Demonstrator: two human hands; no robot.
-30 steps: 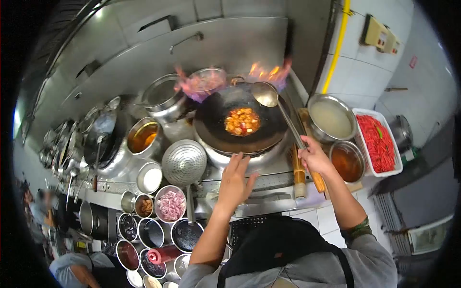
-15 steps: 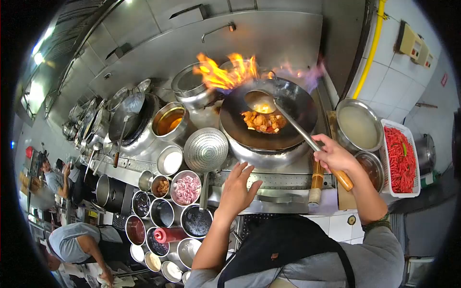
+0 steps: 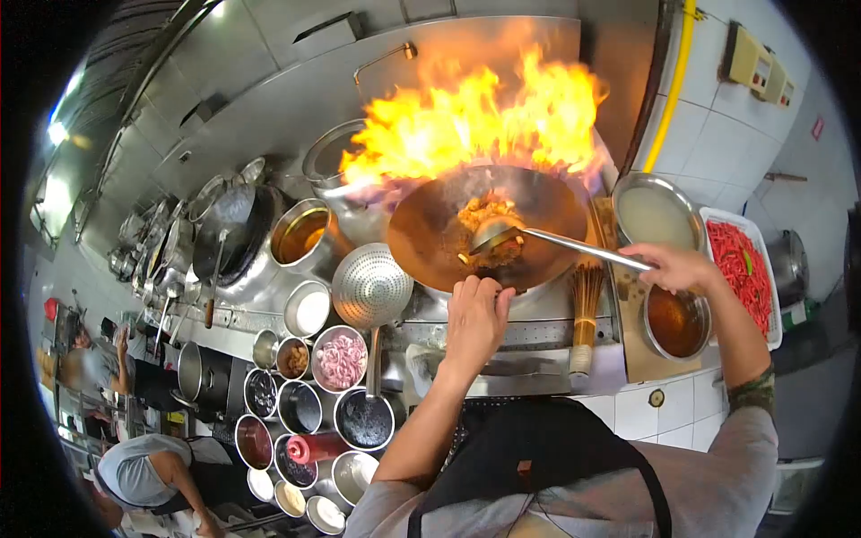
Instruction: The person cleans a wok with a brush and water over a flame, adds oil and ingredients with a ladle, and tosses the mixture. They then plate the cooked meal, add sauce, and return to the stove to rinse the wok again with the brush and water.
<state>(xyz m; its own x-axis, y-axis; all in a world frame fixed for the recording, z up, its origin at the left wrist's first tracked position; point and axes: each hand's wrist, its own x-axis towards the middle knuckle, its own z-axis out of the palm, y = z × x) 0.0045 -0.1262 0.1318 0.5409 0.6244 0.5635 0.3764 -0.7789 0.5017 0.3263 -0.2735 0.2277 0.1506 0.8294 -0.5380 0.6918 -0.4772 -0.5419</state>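
Note:
My right hand (image 3: 671, 269) is wrapped round the handle of a long metal ladle (image 3: 583, 247), whose bowl rests among the food in the wok. Browned food pieces (image 3: 489, 211) lie in the dark wok (image 3: 547, 206), which tilts toward me over the burner. At the wok's near rim, my left hand (image 3: 477, 316) is closed, its fingers curled at the edge; the gripped part is hidden beneath them. Large orange flames (image 3: 475, 125) rise behind the wok's far rim.
A perforated strainer (image 3: 372, 285) lies left of the wok, above bowls of ingredients such as sliced onion (image 3: 342, 360). Right are a bamboo brush (image 3: 585, 314), a sauce bowl (image 3: 676, 325) and a basket of red chillies (image 3: 740, 273). Other people work at lower left.
My left hand has moved from open beside the wok to its near rim. The flames have grown much larger. The wok is tilted, and the ladle has come down into the food.

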